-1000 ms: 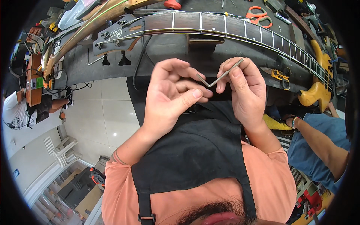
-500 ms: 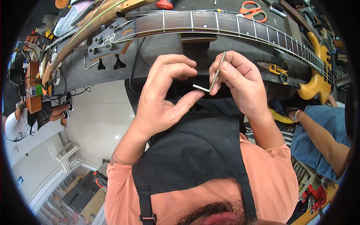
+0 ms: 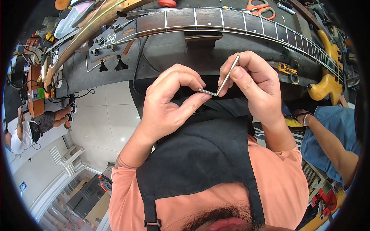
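An L-shaped metal hex key point(image 3: 227, 78) is held up between my hands, in front of the black apron. My right hand point(image 3: 259, 87) is closed on its long arm, thumb on the near side and fingers curled behind. My left hand point(image 3: 166, 101) has its thumb and fingertips closed around the tip of the short arm. Beyond both hands a bass guitar lies across the bench, its dark fretted neck point(image 3: 185, 18) running left to right. The headstock point(image 3: 111, 43) with tuning pegs is at the left, the yellow body point(image 3: 327, 86) at the right.
A dark block point(image 3: 202, 38) sits under the neck. Orange-handled scissors point(image 3: 262, 8) and a yellow cutter point(image 3: 287, 69) lie on the bench, with another hex key point(image 3: 88, 64) near the headstock. A co-worker's arm point(image 3: 327, 138) is close on the right; another person point(image 3: 29, 133) stands far left.
My left thumb and fingertips have come together on the hex key's short end. My right hand has shifted slightly right, tilting the key's long arm further right.
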Tool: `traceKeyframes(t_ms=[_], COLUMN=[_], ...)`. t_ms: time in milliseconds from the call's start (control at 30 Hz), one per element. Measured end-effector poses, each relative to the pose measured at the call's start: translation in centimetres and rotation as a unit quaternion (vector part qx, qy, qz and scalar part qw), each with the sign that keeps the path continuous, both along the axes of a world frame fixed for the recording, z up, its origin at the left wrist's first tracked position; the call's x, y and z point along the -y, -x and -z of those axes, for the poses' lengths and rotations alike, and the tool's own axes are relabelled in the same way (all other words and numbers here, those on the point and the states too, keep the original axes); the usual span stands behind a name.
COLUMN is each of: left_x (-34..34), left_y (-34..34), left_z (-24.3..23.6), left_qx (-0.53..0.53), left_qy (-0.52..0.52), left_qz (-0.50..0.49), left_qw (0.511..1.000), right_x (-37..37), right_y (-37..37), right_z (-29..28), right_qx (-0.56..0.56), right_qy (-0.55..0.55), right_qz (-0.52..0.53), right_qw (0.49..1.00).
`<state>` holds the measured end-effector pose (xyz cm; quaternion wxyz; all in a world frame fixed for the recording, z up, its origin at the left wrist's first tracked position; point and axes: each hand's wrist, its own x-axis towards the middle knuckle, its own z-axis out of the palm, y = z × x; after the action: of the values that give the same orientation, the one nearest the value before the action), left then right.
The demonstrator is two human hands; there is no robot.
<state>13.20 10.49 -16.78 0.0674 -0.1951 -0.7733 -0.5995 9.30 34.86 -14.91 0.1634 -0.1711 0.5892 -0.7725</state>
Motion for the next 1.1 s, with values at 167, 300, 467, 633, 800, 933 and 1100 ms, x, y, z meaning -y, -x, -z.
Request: traceKeyframes(t_ms=[167, 300, 467, 633, 800, 933, 1100], left_x=[-0.1, 0.0, 0.0, -0.2, 0.1, 0.0, -0.2], left_y=[-0.2, -0.2, -0.2, -0.2, -0.4, -0.3, -0.3], left_z=[-0.2, -0.2, -0.2, 0.0, -0.1, 0.2, 0.5], left_qx=[0.000, -0.004, -0.012, -0.023, -0.008, -0.028, -0.037], left_qy=[-0.006, -0.004, -0.003, -0.014, -0.007, -0.018, -0.025], left_qz=[-0.001, 0.002, 0.001, -0.016, -0.010, -0.026, -0.037], left_qw=[1.000, 1.000, 1.000, 0.999, 1.000, 0.999, 0.998], right_x=[-0.1, -0.1, 0.0, -0.1, -0.1, 0.0, -0.1], right_y=[0.1, 0.1, 0.2, 0.8, 0.4, 0.3, 0.4], right_z=[-0.3, -0.4, -0.8, -1.2, -1.3, -1.6, -2.1], right_qx=[-0.052, -0.130, -0.245, -0.368, -0.386, -0.400, -0.414], right_qy=[-0.020, -0.056, -0.108, -0.143, -0.162, -0.180, -0.198], right_qz=[0.003, 0.023, 0.045, 0.046, 0.047, 0.044, 0.029], right_qw=[0.998, 0.990, 0.962, 0.918, 0.907, 0.898, 0.888])
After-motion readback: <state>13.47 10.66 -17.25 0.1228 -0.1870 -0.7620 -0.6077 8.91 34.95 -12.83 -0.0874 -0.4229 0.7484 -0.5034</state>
